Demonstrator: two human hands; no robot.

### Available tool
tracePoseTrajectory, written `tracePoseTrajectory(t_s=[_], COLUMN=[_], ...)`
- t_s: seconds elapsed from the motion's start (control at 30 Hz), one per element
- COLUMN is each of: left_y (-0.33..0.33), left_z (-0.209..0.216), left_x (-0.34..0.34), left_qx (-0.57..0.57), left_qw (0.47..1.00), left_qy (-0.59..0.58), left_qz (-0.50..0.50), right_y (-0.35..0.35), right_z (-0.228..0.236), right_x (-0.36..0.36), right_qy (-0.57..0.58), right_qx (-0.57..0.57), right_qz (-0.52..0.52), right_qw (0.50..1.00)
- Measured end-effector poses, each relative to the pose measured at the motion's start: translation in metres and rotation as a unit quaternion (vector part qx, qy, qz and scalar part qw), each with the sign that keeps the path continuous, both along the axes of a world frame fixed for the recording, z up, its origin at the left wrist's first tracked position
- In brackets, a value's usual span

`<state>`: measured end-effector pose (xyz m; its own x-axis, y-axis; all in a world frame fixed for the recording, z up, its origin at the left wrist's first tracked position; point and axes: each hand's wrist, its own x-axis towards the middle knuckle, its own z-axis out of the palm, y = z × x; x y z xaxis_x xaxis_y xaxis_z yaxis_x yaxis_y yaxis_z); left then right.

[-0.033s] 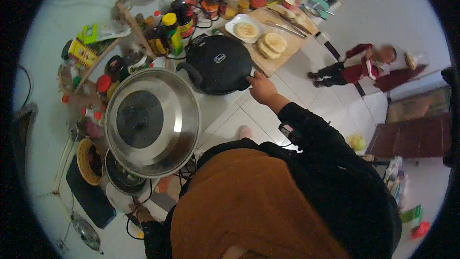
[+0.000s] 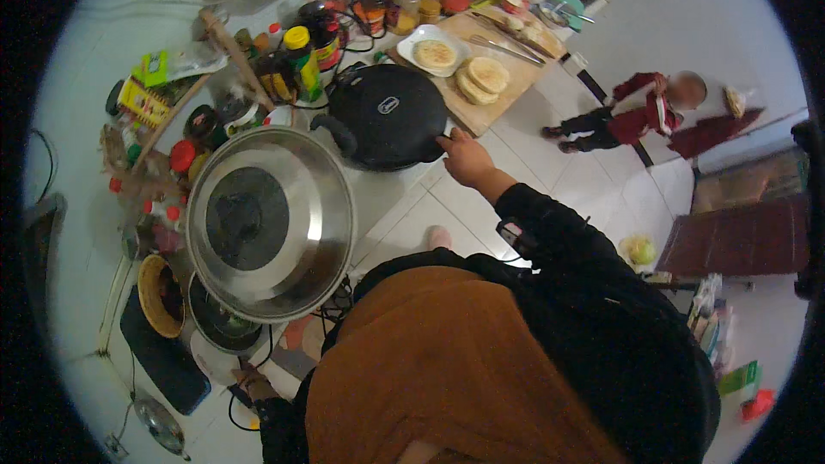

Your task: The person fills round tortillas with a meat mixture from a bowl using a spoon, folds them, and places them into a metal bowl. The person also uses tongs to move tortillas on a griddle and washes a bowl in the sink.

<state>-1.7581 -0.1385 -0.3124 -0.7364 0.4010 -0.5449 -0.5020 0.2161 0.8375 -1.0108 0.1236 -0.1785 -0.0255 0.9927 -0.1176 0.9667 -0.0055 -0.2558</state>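
A black round electric griddle (image 2: 391, 120) with its lid down lies on the counter ahead of me. My right hand (image 2: 468, 159) is closed at its near right edge, fingers pinching the small handle there. Beside it on the left rests a large steel wok lid (image 2: 301, 232) with a dark centre and knob, partly covering a dark wok (image 2: 222, 320). My left hand (image 2: 252, 381) is low at the left, next to a pale round surface (image 2: 213, 361); its fingers are too dim and small to make out.
Flatbreads (image 2: 483, 77) are stacked on a wooden board (image 2: 481, 116); another lies on a white plate (image 2: 412, 51), with tongs (image 2: 507, 47) nearby. Sauce bottles (image 2: 302, 62) and jars crowd the back. A wicker basket (image 2: 148, 305) sits left. A person in red (image 2: 636, 116) stands on the floor at right.
The whole view has shifted slightly. My right hand stays on the griddle's edge, and the lid stays down.
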Motion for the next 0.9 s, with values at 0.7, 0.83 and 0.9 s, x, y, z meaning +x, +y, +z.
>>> tracePoseTrajectory(t_s=[0.7,0.83,0.9], left_y=[0.052,0.132,0.176], left_z=[0.133,0.249,0.282], left_x=[0.351,0.477,0.545], left_qx=[-0.048,-0.021,0.056], left_qw=[0.866,0.83,0.789], left_qy=[0.065,0.109,0.072], left_qz=[-0.494,-0.546,-0.607], right_y=[0.039,0.118,0.153], right_z=[-0.085,-0.11,-0.12], right_x=[0.353,0.345,0.329], right_qy=[0.225,0.451,0.396], right_qx=[0.036,-0.108,-0.098], right_qz=[-0.044,-0.194,-0.188], right_qw=[0.973,0.864,0.893])
